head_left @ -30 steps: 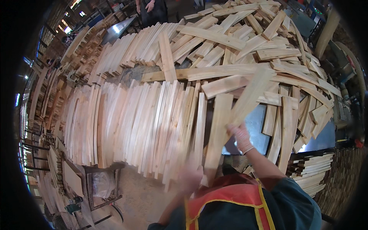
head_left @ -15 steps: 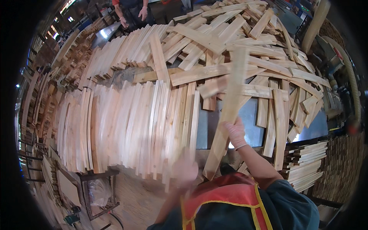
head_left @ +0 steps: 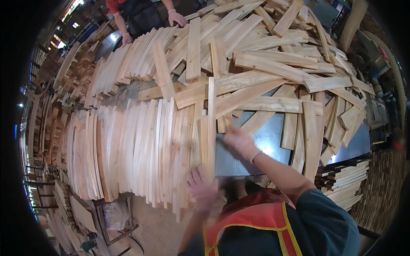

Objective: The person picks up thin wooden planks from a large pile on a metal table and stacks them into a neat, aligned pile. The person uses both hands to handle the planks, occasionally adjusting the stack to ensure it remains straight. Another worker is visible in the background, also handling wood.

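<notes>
A row of pale wooden boards (head_left: 136,149), set on edge side by side, fills the left of the table. At its right end a narrow wooden board (head_left: 211,123) stands on edge, reaching farther back than the boards beside it. My left hand (head_left: 201,189), gloved, is closed at the near end of this board. My right hand (head_left: 240,144), also gloved, is over the bare metal tabletop (head_left: 273,132), close to the near end of a board (head_left: 224,123) under the pile. Motion smears its fingers, and nothing shows clearly in them.
A loose heap of boards (head_left: 273,64) covers the far and right side. Across the table a person's gloved hands (head_left: 177,18) rest at a second row of boards (head_left: 132,59). Stacked boards (head_left: 348,181) stand at lower right, and a metal stand (head_left: 115,213) at lower left.
The board that my right hand held tilted now stands on edge at the row's right end. My right hand has moved left and off it. The person opposite has leaned in to the boards.
</notes>
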Demonstrator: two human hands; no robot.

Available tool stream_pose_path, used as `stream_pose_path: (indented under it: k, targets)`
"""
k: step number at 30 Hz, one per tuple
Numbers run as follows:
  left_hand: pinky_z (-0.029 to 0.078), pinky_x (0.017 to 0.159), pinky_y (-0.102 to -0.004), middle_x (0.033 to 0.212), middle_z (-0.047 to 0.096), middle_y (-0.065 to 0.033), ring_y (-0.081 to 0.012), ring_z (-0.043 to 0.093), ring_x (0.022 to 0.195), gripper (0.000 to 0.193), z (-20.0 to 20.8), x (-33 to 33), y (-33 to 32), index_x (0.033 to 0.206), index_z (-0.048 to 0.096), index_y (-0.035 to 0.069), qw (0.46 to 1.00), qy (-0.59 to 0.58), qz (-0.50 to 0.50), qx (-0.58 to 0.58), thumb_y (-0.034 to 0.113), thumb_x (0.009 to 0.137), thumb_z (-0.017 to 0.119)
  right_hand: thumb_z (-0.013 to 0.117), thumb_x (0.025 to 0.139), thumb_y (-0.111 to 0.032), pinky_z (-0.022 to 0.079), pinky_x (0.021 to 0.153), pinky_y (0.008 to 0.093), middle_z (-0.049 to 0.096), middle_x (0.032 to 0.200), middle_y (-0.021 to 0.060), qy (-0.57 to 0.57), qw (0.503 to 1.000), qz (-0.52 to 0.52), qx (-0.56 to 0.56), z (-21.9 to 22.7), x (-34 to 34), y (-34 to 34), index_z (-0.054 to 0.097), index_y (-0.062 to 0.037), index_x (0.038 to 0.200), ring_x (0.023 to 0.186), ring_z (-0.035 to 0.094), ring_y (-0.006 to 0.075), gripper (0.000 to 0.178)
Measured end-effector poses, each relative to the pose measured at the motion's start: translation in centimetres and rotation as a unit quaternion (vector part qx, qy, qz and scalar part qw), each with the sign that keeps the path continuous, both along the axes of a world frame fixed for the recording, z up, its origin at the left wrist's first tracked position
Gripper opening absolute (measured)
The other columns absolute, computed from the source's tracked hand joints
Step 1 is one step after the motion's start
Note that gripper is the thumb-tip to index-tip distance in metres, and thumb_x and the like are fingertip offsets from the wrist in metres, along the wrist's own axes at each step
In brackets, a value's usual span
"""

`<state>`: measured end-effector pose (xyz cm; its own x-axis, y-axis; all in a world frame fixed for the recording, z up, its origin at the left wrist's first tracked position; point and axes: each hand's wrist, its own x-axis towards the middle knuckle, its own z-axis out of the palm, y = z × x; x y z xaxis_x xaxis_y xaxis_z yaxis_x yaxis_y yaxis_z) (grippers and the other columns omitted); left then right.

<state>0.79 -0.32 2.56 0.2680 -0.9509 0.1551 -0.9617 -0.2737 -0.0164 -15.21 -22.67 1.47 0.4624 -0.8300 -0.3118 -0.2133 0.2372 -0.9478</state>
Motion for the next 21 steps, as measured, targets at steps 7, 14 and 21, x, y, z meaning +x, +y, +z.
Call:
stream_pose_path:
  k: [7,14,21]
  targets:
    - [0.041,0.11,-0.0576,0.153,0.049,-0.0198,-0.0407,0.047,0.142,0.095,0.2,-1.1,-2.8,0.158,0.042,0.003,0.999,0.011,0.025,0.021,0.039,0.079,0.08,0.076,0.089,-0.015,0.041,0.05,0.0305,0.057,0.074,0.0015,-0.249,0.841,-0.412,0.248,1.2,1.5,-13.1,0.059,-0.0098,0.083,0.058,0.052,0.0138,0.019]
    - [0.04,0.113,-0.0583,0.151,0.051,-0.0189,-0.0417,0.049,0.139,0.086,-2.3,0.2,-0.5,0.156,0.043,0.003,0.998,0.035,0.006,-0.054,0.034,0.083,0.077,0.068,0.097,-0.009,0.047,0.05,0.0252,0.061,0.074,-0.0007,-0.586,0.728,-0.281,0.221,16.5,-3.7,-24.5,0.063,-0.0097,0.087,0.063,0.058,0.0125,0.011]
    - [0.033,0.12,-0.0528,0.15,0.052,-0.0134,-0.0372,0.042,0.144,0.081,3.1,-1.0,-2.6,0.154,0.046,0.005,0.996,0.04,-0.035,0.067,0.026,0.082,0.077,0.068,0.1,-0.015,0.052,0.056,0.0267,0.071,0.09,0.0053,-0.428,0.851,-0.266,0.146,19.1,-8.2,-7.4,0.066,-0.0014,0.117,0.073,0.066,0.0153,0.022]
